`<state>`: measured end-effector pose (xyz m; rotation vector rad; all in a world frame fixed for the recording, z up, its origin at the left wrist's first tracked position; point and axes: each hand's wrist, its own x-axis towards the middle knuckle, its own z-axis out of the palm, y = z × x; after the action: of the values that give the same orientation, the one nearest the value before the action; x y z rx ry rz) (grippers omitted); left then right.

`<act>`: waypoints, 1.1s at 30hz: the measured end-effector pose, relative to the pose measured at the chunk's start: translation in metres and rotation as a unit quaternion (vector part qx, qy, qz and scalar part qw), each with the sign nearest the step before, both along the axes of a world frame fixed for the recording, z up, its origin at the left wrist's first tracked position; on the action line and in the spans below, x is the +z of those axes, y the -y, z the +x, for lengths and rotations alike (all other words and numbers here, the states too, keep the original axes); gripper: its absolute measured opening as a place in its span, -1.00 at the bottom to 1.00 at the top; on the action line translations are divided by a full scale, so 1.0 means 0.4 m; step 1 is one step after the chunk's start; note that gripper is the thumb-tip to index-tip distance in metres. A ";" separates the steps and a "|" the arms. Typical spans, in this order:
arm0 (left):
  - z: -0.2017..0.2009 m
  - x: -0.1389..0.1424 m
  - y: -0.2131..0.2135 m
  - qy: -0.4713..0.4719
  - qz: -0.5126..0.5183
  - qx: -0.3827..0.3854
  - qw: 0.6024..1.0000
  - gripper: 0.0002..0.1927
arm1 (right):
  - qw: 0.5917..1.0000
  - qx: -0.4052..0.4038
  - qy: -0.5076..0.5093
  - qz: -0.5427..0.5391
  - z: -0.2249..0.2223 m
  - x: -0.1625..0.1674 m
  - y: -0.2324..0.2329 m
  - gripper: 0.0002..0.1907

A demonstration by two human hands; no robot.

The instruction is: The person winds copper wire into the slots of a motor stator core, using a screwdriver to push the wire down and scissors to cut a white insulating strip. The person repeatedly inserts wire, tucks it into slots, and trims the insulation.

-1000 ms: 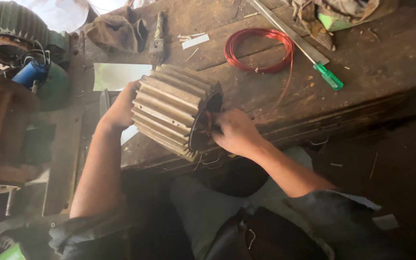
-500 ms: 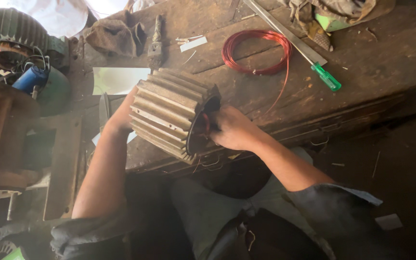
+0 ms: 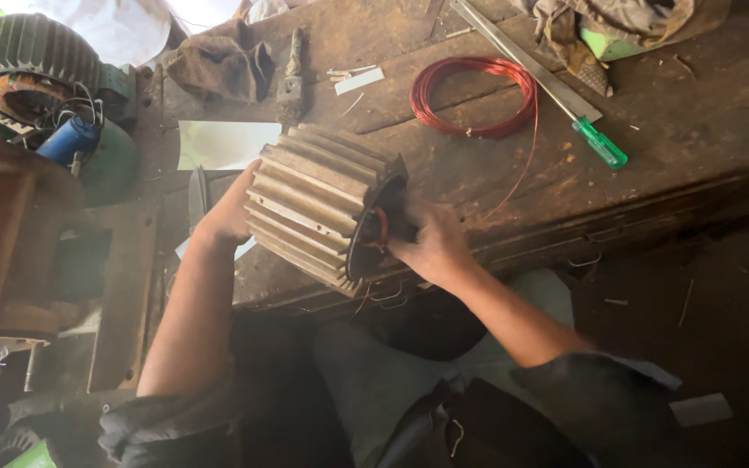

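Head view: both grips on ribbed motor housing (image 3: 318, 204), right hand (image 3: 431, 243) closure unclear, red wire coil (image 3: 474, 95) and screwdriver (image 3: 600, 143) beyond.

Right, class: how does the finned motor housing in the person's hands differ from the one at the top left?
The held finned motor housing is pale and lies on its side on the wooden bench, between the left hand and right hand. The green motor housing is darker and untouched. Both are ribbed cylinders.

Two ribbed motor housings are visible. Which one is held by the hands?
The tan ribbed motor housing at the bench edge, between the left hand and right hand. The green housing sits untouched at far left.
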<state>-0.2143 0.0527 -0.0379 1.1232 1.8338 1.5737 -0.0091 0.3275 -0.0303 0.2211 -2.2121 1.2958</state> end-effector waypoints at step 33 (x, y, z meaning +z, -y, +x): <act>0.009 -0.004 -0.013 -0.048 -0.010 0.077 0.996 -0.05 | 0.851 0.098 -0.189 0.481 -0.046 0.086 -0.149 -0.64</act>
<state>-0.2108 0.0579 -0.0394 1.0885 2.0373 1.6071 -0.0274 0.3870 0.0041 0.9965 -2.3095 0.0689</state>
